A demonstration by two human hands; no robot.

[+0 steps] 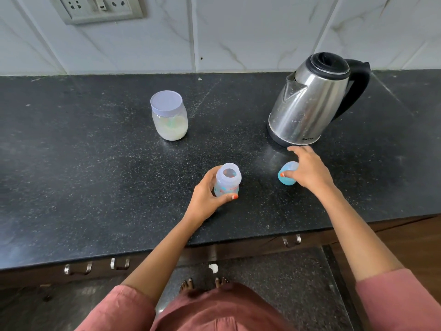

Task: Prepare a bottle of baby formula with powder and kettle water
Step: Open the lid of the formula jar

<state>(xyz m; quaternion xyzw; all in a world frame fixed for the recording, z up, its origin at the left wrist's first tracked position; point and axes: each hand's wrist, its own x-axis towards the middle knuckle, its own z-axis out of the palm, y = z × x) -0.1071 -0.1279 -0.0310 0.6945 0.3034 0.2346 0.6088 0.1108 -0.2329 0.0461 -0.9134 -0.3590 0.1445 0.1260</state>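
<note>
A small clear baby bottle [226,179] stands upright on the black counter [95,187], its mouth uncovered. My left hand [207,197] is wrapped around its body. To the right, my right hand [307,172] holds the blue bottle cap [287,174], which rests on the counter. A clear jar of pale formula powder [170,117] with a white lid on stands further back, left of centre. The steel kettle [310,101] with a black lid and handle stands at the back right, just beyond my right hand.
A tiled wall with a socket plate [100,8] rises behind the counter. Drawers with metal handles [77,268] run under the counter's front edge. My bare feet [202,284] stand on the grey floor, near a scrap of white paper [213,268].
</note>
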